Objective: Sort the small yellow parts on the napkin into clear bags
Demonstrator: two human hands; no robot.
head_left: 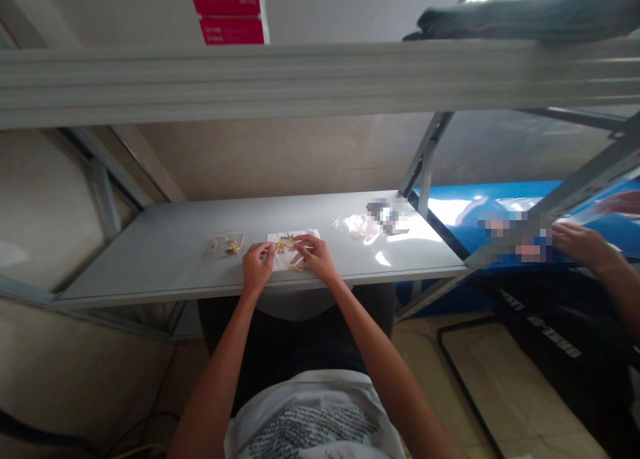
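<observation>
So, left hand [259, 267]: fingers curled inward and pinched down at the left edge of the sheet; whether it has hold of anything is too small to tell.
Right hand [315, 255]: fingers bent, reaching in from the right and almost meeting the left hand above the sheet; any grip is also impossible to tell.
Work spot: a white paper sheet [295, 237] lies on the grey metal shelf [150, 262], directly under both hands.
Small gold pieces [284, 244]: scattered on the sheet, with a few at its near edge.
Left of the hands: a transparent plastic bag [226, 245] holding similar gold pieces, just beside the sheet.
Right of the hands: a crumpled plastic bag [357, 227], then a pixelated object [385, 217], both well apart from the hands.
Nearby: another person's hand [580, 242] rests at far right, beside a blue sheet [480, 209].
Overhead: a shelf beam [250, 82] crosses the view.
</observation>
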